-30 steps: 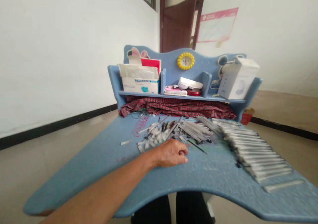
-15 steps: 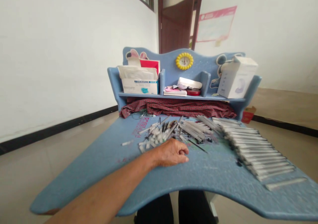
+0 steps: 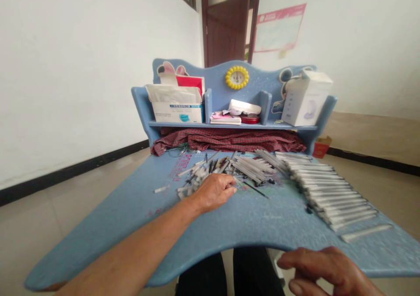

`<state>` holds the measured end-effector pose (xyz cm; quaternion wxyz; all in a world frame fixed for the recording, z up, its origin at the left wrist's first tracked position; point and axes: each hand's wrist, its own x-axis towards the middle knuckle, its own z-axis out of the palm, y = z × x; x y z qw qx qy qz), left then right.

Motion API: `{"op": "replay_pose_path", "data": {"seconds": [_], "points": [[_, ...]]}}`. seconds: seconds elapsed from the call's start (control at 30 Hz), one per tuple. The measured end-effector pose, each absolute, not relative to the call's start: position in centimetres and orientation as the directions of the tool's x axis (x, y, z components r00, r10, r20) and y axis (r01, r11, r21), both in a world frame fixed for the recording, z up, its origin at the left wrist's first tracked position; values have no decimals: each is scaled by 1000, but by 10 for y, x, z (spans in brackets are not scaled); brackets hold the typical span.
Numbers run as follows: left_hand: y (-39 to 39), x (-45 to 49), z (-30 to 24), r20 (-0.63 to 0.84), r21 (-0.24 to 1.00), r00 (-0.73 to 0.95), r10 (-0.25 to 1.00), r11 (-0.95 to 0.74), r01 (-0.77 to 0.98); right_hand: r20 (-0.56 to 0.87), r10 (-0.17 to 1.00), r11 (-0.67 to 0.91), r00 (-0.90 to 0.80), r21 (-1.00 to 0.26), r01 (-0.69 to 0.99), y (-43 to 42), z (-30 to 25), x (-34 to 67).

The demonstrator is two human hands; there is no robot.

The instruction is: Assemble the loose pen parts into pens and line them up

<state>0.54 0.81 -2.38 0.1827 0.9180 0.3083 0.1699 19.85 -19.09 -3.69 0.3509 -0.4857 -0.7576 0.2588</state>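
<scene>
My left hand [image 3: 215,193] rests low over the blue desk [image 3: 131,208], at the near edge of a loose pile of pen parts. Its fingers are curled in and the thumb lies close to them; anything pinched there is hidden. Under and beside it lie short whitish pieces [image 3: 185,191] and dark thin refills. A single black refill [image 3: 256,189] lies just right of the fingers. Clear pen barrels [image 3: 252,169] are heaped behind. At the lower right, my right hand [image 3: 328,267] hovers by the desk's front edge, thumb and forefinger apart, nothing visible between them.
A long row of pens [image 3: 334,195] lines the right side, with one separate pen [image 3: 365,232] nearer me. Checked cloth [image 3: 229,139] lies beneath the shelf. A mask box [image 3: 177,112], a red tin [image 3: 250,119] and a white box [image 3: 306,99] stand on the shelf.
My right hand has come into view at the lower right. The left hand stays by the pile, fingers still curled, slightly closer to the loose parts. The view has shifted a little.
</scene>
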Motion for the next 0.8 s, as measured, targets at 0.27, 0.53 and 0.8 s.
{"op": "replay_pose_path", "data": {"seconds": [0.27,0.53,0.8], "points": [[9,5,-23,304,322,741,599,-797,512,212,954,300,-212,-691,657,-189,-36,197],[12,4,-30,400,181,752,524,-849,496,238,967,216,-87,-594,775,-171,-36,200],[6,10,-40,378,-25,845,379,-908,418,346,934,218,-86,-364,905,-146,-36,197]]}}
